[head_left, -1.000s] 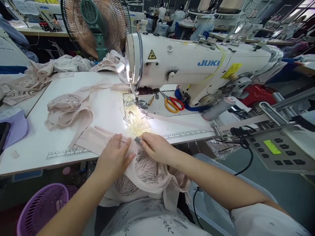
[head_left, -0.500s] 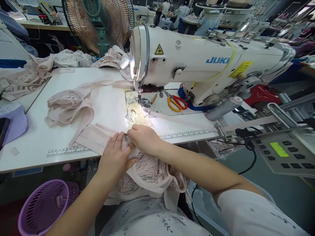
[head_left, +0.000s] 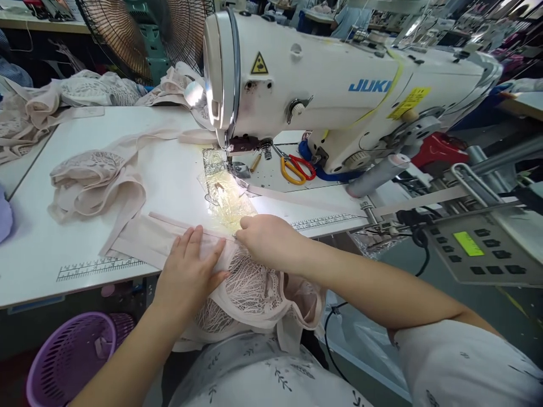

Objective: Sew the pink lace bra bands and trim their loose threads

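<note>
Lace garment (head_left: 252,291) looks mostly joined, what's left I can't tell; sewing machine (head_left: 322,85) at one o'clock, left hand (head_left: 184,277) grip spread flat, right hand (head_left: 269,240) pinched together, contents hidden.

White table (head_left: 173,175); grey-green floor (head_left: 500,322); fan (head_left: 148,42) behind.

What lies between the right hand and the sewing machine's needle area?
A shiny yellowish patch on the white table lies between the right hand and the needle area, as the head view shows.
</note>
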Demonstrator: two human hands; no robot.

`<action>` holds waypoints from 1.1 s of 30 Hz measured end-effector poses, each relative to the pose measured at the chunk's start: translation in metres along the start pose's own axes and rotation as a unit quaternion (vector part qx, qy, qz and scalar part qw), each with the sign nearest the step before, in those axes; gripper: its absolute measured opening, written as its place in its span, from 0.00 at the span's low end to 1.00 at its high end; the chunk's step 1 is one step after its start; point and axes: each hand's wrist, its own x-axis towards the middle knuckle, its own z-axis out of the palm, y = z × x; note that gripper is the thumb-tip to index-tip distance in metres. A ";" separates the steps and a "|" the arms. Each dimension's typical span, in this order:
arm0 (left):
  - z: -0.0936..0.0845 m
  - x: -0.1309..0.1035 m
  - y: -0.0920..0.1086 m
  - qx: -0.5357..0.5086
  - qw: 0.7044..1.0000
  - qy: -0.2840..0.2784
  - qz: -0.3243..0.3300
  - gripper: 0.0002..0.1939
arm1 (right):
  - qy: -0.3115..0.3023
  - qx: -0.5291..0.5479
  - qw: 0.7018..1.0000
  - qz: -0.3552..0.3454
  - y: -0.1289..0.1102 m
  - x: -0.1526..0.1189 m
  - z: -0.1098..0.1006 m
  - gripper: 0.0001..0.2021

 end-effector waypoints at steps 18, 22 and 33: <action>-0.003 0.002 0.000 0.022 1.000 -0.009 0.013 0.25 | 0.026 0.042 0.999 -0.003 0.004 0.004 0.006 0.07; -0.001 0.004 -0.001 0.016 1.000 -0.011 0.005 0.26 | 0.031 0.070 0.996 0.052 0.007 -0.019 -0.003 0.06; -0.005 0.004 0.017 -0.004 0.994 0.111 -0.018 0.17 | 0.110 0.290 0.948 0.069 0.003 -0.020 0.026 0.08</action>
